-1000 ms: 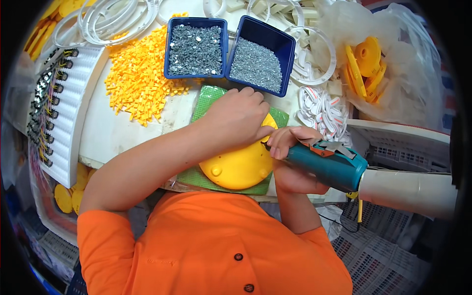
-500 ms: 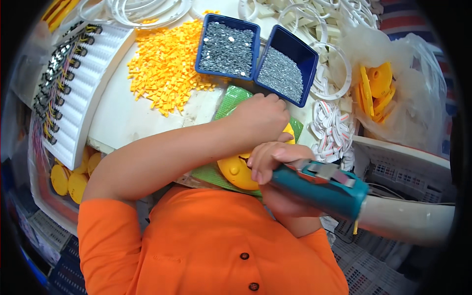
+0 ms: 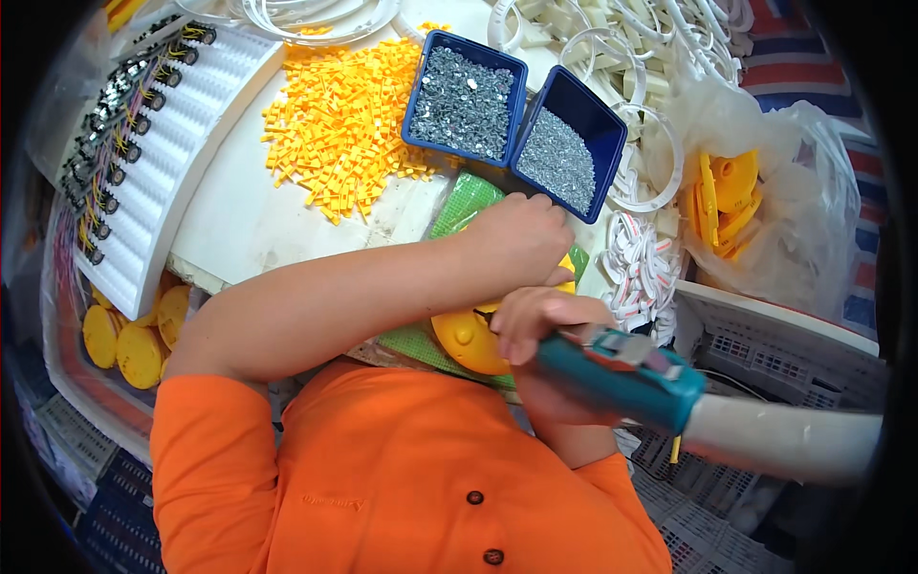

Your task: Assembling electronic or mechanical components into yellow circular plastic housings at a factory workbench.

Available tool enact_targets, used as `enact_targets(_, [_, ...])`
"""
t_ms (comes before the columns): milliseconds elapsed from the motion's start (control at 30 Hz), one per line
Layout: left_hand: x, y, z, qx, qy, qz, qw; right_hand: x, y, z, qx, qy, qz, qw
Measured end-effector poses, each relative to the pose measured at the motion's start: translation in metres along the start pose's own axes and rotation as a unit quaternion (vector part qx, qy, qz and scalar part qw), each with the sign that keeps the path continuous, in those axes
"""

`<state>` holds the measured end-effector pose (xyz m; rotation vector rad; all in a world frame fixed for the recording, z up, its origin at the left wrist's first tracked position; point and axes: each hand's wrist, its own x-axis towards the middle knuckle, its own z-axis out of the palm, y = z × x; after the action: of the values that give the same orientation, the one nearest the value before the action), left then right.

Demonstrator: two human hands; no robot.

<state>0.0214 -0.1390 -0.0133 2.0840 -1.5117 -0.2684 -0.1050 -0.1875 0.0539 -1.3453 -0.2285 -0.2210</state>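
Observation:
A round yellow plastic part lies on the green mat, partly covered by both hands. My left hand is curled over its far side, fingers bent down and thumb near its edge; the fingertips are hidden. Close beside it, my right hand is wrapped round a teal electric screwdriver with a pale grey rear section. The tool is smeared by motion, and its tip is hidden behind my right hand.
Beyond the mat stand two blue bins of small metal pieces. Loose yellow pieces lie left of them, beside a white foam tray with wired components. White straps, a clear bag with yellow parts and white rings sit at the right.
The view has shifted slightly, so the bins and loose pieces sit a little further right and lower. Both hands keep their grips; the screwdriver's rear has swung slightly left.

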Motion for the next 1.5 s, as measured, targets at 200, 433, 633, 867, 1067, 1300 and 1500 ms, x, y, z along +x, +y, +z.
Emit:
enact_targets(200, [-0.06, -0.022, -0.02, -0.134, 0.274, -0.017, 0.952, 0.033, -0.015, -0.03, 0.051, -0.026, -0.081, 0.995])
enact_targets(433, [-0.112, 0.007, 0.001, -0.195, 0.278, -0.166, 0.926, 0.059, 0.005, -0.012, 0.102, -0.015, -0.05, 0.993])
enact_targets(633, [-0.112, 0.006, 0.014, -0.223, 0.302, -0.196, 0.906, 0.057, 0.023, -0.005, 0.084, -0.023, 0.01, 0.996])
enact_targets(867, [-0.11, 0.006, 0.014, -0.195, 0.322, -0.18, 0.909, 0.057, 0.032, -0.01, 0.07, -0.086, 0.006, 0.994])
enact_targets(1067, [-0.11, 0.007, 0.012, -0.195, 0.299, -0.189, 0.915, 0.05, 0.025, -0.003, 0.08, -0.005, 0.043, 0.996])
enact_targets(1300, [-0.08, 0.002, -0.014, -0.133, 0.246, -0.138, 0.95, 0.074, 0.002, -0.049, 0.058, 0.008, -0.109, 0.992])
enact_targets(1500, [-0.047, -0.009, -0.007, -0.161, 0.223, -0.15, 0.95, 0.073, 0.034, -0.056, 0.117, 0.106, -0.06, 0.986])
